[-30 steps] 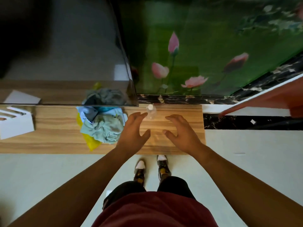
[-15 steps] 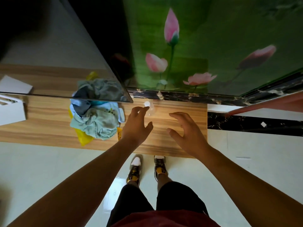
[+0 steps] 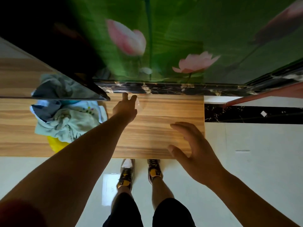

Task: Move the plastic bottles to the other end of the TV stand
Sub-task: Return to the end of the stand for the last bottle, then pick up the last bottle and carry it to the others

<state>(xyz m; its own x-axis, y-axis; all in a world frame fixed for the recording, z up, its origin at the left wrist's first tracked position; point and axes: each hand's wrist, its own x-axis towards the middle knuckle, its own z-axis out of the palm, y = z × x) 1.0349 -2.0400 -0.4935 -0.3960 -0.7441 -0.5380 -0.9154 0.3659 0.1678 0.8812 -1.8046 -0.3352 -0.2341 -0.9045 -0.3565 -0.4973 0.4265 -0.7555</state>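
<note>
Early stage; left hand [image 3: 125, 108] fingers [image 3: 125, 96] spread, closing on clear bottle [image 3: 141, 104] just beside fingertips (grip unclear); right hand [image 3: 193, 148] open, empty; bottle not yet lifted from counter [image 3: 164, 128]; carry remains.

L hand [image 3: 125, 107] reaches far over the wooden TV stand [image 3: 164, 128], fingers spread at a clear plastic bottle [image 3: 140, 104] near the back edge by the marble trim; grip can't be told, bottle mostly hidden + blurred. R hand [image 3: 195, 151] hovers open over stand's right front corner. Pile of cloths [image 3: 65, 122] w/ smth yellow under it lies left, partly under the TV [image 3: 54, 66] corner. Lotus mural [image 3: 188, 38] behind. Shoes on white floor below.
</note>
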